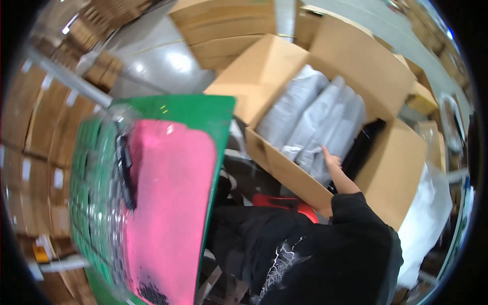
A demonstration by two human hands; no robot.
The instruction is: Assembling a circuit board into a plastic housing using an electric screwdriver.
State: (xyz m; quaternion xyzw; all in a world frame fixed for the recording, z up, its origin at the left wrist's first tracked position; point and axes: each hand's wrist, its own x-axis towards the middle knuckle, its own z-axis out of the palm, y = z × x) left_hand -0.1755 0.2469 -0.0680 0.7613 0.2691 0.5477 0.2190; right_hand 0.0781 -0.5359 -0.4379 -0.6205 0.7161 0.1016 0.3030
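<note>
My right hand (333, 161) reaches into an open cardboard box (297, 179) with one digit stretched out against a grey wrapped package (325, 134). It looks open, though its other fingers are partly hidden. Several such packages in thin, wrinkled wrap stand side by side in the box. To the right of them, close to my hand, a long black item (364, 147) leans along the box wall; its kind is unclear. My left hand is out of sight.
A green tabletop (221, 117) on my left bears a pink mat (175, 203), clear plastic bags (101, 203) and a black object (123, 170) of unclear kind. Red plastic (284, 202) shows below the box. White wrapping (427, 218) hangs at right; stacked cartons (51, 137) stand at left.
</note>
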